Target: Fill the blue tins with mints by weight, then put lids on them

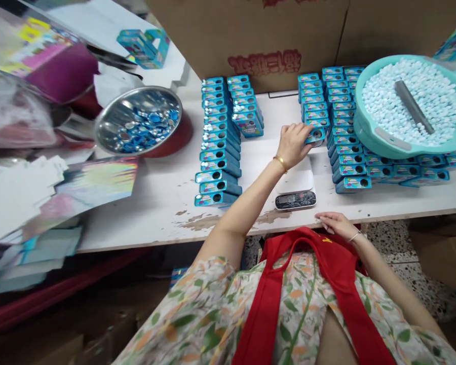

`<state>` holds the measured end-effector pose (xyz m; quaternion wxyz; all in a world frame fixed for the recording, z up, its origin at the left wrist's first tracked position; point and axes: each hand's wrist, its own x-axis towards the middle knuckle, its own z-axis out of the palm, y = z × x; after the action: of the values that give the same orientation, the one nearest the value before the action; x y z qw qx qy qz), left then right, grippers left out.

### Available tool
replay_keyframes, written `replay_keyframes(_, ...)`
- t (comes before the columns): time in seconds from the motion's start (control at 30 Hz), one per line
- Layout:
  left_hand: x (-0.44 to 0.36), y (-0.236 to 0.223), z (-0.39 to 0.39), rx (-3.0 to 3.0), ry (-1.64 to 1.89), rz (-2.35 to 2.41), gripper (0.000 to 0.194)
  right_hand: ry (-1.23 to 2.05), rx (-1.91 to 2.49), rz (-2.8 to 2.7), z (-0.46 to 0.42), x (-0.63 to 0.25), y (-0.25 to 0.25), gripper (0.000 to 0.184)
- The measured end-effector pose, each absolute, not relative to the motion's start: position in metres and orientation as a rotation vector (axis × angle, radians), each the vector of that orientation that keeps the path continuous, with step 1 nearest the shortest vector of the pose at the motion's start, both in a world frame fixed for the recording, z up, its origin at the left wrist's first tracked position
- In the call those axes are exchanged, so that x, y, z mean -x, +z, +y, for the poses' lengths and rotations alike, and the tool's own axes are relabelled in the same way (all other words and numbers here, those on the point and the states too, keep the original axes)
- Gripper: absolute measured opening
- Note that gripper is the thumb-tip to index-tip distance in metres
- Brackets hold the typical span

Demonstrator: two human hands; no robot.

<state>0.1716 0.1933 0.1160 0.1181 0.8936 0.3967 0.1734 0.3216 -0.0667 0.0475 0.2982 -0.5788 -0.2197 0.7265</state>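
My left hand (294, 145) reaches over the table and grips a small blue candy box (315, 135) by its top end, at the front of a row of like boxes (311, 99). A dark round hole shows in the box's top. Just below this hand lies a white kitchen scale (295, 199) with a dark display panel, partly covered by my wrist and forearm. My right hand (335, 224) rests at the table's front edge, fingers loosely stretched to the left, nothing visible in them.
A turquoise basin (393, 147) of white tablets with a dark scoop (414, 106) rests over boxes at right. Left stand box rows (220, 157), some topped with white tablets, and a metal bowl (106, 116) of blue wrapped pieces. A cardboard carton (251, 30) stands behind.
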Motion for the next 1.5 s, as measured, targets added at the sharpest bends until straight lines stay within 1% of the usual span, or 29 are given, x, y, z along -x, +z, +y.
replay_keyframes(0.13,-0.206,0.097,0.214,-2.635,0.409,1.166,0.046,1.903,1.499,-0.517,-0.07,-0.325,0.044,0.075)
replay_keyframes(0.23,-0.21,0.083,0.222,-2.64,0.406,1.213,0.05,1.915,1.481,-0.513,-0.066,-0.325,0.045,0.077)
replay_keyframes(0.33,-0.184,0.076,0.238,-2.581,0.596,1.38,0.052,1.947,1.47,-0.506,-0.065,-0.327,0.044,0.078)
replay_keyframes(0.4,-0.154,0.077,0.253,-2.44,0.704,1.66,0.049,1.969,1.443,-0.5,-0.064,-0.329,0.042,0.076)
replay_keyframes(0.5,-0.106,0.081,0.278,-2.176,0.675,2.062,0.047,1.995,1.409,-0.483,-0.062,-0.332,0.041,0.072)
replay_keyframes(0.57,-0.083,0.083,0.289,-2.118,0.611,2.128,0.037,2.006,1.413,-0.473,-0.06,-0.334,0.042,0.07)
replay_keyframes(0.63,-0.072,0.087,0.292,-2.165,0.575,2.063,0.021,2.008,1.421,-0.468,-0.059,-0.335,0.044,0.067)
replay_keyframes(0.7,-0.07,0.095,0.286,-2.267,0.504,1.962,0.015,1.997,1.412,-0.453,-0.059,-0.335,0.047,0.062)
replay_keyframes(0.8,-0.077,0.124,0.258,-2.465,0.257,1.842,0.016,1.987,1.352,-0.42,-0.062,-0.335,0.051,0.051)
replay_keyframes(0.9,-0.09,0.167,0.213,-2.643,-0.048,1.735,0.019,2.003,1.304,-0.431,-0.064,-0.333,0.054,0.043)
replay_keyframes(1.0,-0.109,0.2,0.17,-2.78,-0.198,1.518,0.025,2.005,1.341,-0.492,-0.063,-0.327,0.055,0.045)
replay_keyframes(1.07,-0.123,0.205,0.151,-2.822,-0.221,1.357,0.027,1.974,1.384,-0.544,-0.062,-0.324,0.054,0.048)
replay_keyframes(1.17,-0.141,0.188,0.139,-2.804,-0.132,1.227,0.033,1.921,1.403,-0.547,-0.062,-0.321,0.053,0.051)
replay_keyframes(1.27,-0.148,0.166,0.144,-2.78,-0.018,1.175,0.039,1.924,1.39,-0.492,-0.065,-0.324,0.057,0.051)
replay_keyframes(1.4,-0.128,0.156,0.153,-2.739,0.278,1.163,0.047,1.946,1.414,-0.459,-0.07,-0.331,0.066,0.058)
replay_keyframes(1.43,-0.118,0.157,0.151,-2.709,0.38,1.178,0.046,1.941,1.425,-0.454,-0.069,-0.332,0.069,0.059)
replay_keyframes(1.5,-0.093,0.155,0.141,-2.603,0.567,1.243,0.037,1.929,1.443,-0.462,-0.068,-0.33,0.073,0.059)
